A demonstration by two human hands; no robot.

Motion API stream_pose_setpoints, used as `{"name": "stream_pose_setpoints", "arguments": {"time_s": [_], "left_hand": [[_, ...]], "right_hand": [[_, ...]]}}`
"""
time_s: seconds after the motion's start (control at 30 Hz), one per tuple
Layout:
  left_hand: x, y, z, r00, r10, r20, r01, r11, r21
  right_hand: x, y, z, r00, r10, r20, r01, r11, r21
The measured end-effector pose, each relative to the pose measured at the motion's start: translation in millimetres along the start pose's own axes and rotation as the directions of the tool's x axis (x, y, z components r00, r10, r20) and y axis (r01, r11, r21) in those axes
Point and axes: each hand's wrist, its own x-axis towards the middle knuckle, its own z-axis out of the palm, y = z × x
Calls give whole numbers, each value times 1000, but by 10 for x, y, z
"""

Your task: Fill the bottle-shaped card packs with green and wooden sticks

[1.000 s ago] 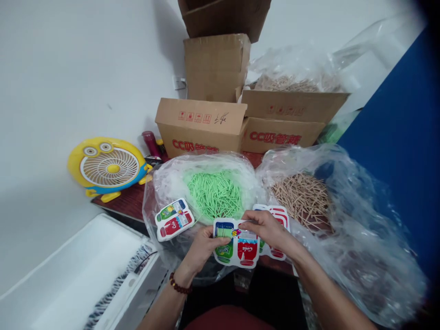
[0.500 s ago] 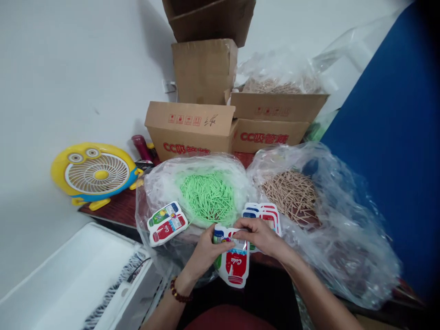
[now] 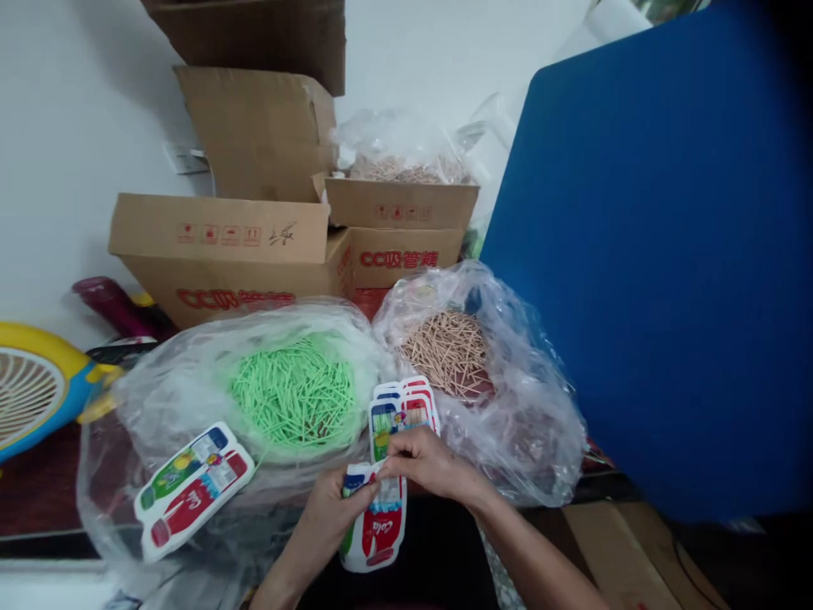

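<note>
My left hand point(image 3: 336, 508) grips a bottle-shaped packet point(image 3: 383, 529) with a red "Cola" print, its thumb across the front. At the packet's top edge, the fingers of my right hand point(image 3: 423, 462) are pinched together. Whether they also hold a stick is hidden. Just behind my right hand lie several overlapping packets point(image 3: 384, 421) of the same print. Further left, a stack of such packets point(image 3: 194, 483) rests on the plastic. Beyond my hands, a heap of thin green sticks point(image 3: 292, 390) sits in an open clear bag, with tan sticks point(image 3: 448, 352) in another bag to its right.
Open cardboard boxes point(image 3: 241, 263) stand behind the bags, one with bagged tan sticks point(image 3: 406, 169). A blue panel point(image 3: 648, 271) closes off the right side. At the left are a yellow fan point(image 3: 38, 390) and a dark red bottle-like object point(image 3: 114, 305).
The view has swung to the right, so the fan and boxes sit further left. Both hands stay at the packet's top, with the right fingers now closer to the left thumb.
</note>
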Motion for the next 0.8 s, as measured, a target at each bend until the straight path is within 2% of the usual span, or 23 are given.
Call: {"name": "stream_pose_setpoints", "arguments": {"time_s": [0.07,0.1,0.13,0.17,0.2,0.23,0.3,0.4,0.57,0.67,0.8], "left_hand": [[33,12,56,999,-34,39,35,999,-18],[42,19,79,997,-56,58,58,998,-28],[48,24,100,994,-76,75,79,996,-38],[52,27,119,992,-92,88,96,994,-49],[53,26,139,990,-102,97,108,992,-61],[53,21,158,989,-108,99,116,990,-75],[49,-2,198,989,-121,86,129,986,-106],[36,-44,236,987,-156,47,161,975,-153],[1,-81,186,983,-184,13,184,972,-146],[-27,-88,126,976,-216,-10,211,962,-173],[-57,-106,67,978,-208,-17,202,962,-184]], "right_hand": [[3,127,-211,1000,-26,6,26,999,39],[31,208,-351,999,-17,-33,18,1000,25],[77,300,-507,993,7,-120,-9,1000,-21],[137,397,-668,964,72,-254,-114,981,-156],[208,496,-824,904,162,-396,-302,898,-322],[284,591,-961,868,209,-451,-394,842,-369],[438,753,-1147,827,272,-492,-500,756,-423],[634,896,-1182,797,322,-511,-580,642,-501],[812,996,-1008,776,342,-530,-626,522,-579],[818,1082,-1014,788,356,-501,-614,511,-602],[725,1233,-1160,831,378,-408,-556,561,-614]]}}
